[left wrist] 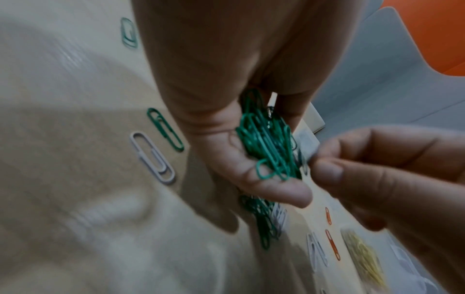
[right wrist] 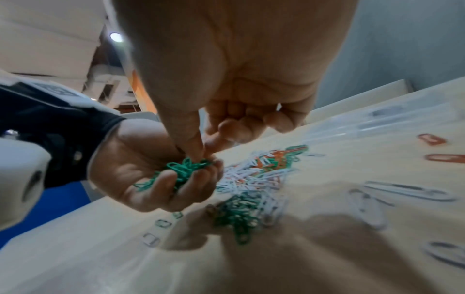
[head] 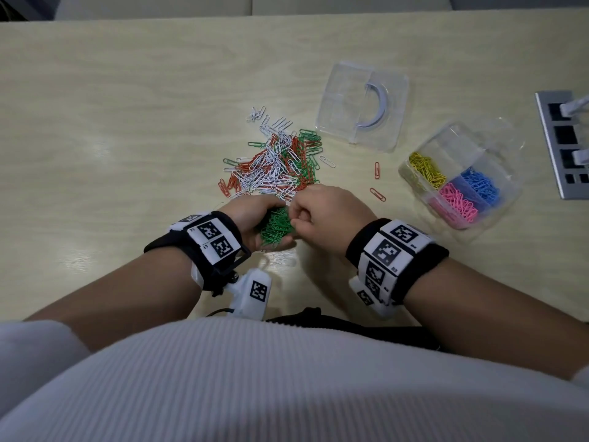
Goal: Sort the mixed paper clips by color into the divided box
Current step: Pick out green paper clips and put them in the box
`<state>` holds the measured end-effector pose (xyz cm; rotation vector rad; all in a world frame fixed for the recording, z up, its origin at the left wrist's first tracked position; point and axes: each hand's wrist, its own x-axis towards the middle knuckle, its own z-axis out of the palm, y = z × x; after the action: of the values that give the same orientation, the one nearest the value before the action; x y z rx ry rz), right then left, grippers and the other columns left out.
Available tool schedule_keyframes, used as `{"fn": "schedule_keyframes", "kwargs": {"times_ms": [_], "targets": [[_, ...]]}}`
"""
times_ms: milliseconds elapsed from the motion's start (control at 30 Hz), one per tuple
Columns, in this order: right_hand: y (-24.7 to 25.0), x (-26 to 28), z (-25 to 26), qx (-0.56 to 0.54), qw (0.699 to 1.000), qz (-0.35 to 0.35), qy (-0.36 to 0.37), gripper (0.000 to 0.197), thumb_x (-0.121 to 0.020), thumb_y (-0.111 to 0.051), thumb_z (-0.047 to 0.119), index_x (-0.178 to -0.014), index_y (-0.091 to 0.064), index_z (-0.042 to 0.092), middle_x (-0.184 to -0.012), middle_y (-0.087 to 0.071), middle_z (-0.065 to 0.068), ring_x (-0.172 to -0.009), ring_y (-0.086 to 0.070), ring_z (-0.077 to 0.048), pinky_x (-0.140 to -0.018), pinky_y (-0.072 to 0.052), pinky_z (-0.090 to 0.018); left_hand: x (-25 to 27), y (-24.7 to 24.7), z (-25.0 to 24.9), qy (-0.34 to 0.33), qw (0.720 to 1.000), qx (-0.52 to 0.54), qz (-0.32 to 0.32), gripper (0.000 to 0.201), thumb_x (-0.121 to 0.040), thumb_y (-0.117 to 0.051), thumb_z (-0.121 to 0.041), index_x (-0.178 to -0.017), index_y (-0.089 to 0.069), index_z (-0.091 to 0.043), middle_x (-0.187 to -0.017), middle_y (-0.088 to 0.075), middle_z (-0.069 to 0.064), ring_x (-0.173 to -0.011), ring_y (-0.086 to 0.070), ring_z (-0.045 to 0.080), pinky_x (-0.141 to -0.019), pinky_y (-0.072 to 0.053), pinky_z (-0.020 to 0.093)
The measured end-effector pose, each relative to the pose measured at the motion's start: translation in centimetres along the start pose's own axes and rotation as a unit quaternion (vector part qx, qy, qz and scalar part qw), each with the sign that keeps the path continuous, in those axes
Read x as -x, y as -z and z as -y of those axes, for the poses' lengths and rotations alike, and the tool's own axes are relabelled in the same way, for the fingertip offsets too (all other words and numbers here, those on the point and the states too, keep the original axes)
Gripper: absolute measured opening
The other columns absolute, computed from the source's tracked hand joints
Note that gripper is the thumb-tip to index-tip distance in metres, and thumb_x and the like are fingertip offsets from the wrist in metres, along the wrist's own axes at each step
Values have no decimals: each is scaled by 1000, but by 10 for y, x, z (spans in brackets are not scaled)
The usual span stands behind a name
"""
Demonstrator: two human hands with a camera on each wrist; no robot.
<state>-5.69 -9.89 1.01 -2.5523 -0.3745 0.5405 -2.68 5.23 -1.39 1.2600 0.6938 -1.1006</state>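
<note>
My left hand (head: 255,218) is cupped palm up just above the table and holds a bunch of green paper clips (head: 276,227) (left wrist: 269,143) (right wrist: 183,169). My right hand (head: 322,215) meets it from the right, its thumb and forefinger (right wrist: 193,147) pinched together at the top of the green bunch; what they pinch is hidden. Just beyond the hands lies the mixed pile (head: 280,161) of white, orange and green clips. The clear divided box (head: 459,173) stands to the right with yellow (head: 425,169), blue (head: 479,185) and pink clips (head: 455,200) in separate compartments.
The box's clear lid (head: 363,103) lies behind the pile. Two stray orange clips (head: 377,170) lie between pile and box. A metal socket panel (head: 564,145) is set in the table at the far right. A green clip (left wrist: 164,128) and a white clip (left wrist: 152,157) lie beside my left hand.
</note>
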Motion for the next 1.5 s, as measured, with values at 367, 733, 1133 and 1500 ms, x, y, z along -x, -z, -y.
{"fn": "schedule_keyframes", "kwargs": {"times_ms": [367, 733, 1133, 1500], "targets": [[-33, -4, -14, 104, 993, 50, -35, 34, -91, -58, 28, -121, -50, 16, -119, -47, -5, -104, -55, -26, -81, -47, -36, 6, 18, 2, -24, 994, 100, 41, 26, -94, -38, -18, -71, -49, -11, -70, -54, 8, -56, -60, 19, -43, -50, 23], [-26, -13, -8, 165, 985, 45, -39, 25, -93, -48, 21, -113, -56, 7, -115, -55, -12, -103, -57, -30, -75, -41, -31, 11, 29, 2, -33, 992, 118, 16, 31, -100, -43, -27, -72, -47, -13, -63, -53, 5, -49, -59, 17, -40, -46, 20], [-6, -24, 36, 66, 995, -17, 73, 19, -88, -60, 27, -104, -62, 16, -99, -55, -1, -99, -53, -21, -82, -40, -31, 14, 19, 1, -17, 997, 64, 32, 22, -95, -41, -13, -78, -54, -8, -65, -61, 10, -53, -62, 20, -51, -56, 29], [-6, -9, -4, 187, 968, 114, -123, 23, -86, -58, 32, -76, -53, 12, -76, -54, -3, -80, -57, -24, -62, -39, -26, 10, 27, -2, -19, 992, 121, 30, 28, -99, -40, -24, -77, -52, -13, -71, -55, 5, -55, -62, 15, -45, -54, 23]]}}
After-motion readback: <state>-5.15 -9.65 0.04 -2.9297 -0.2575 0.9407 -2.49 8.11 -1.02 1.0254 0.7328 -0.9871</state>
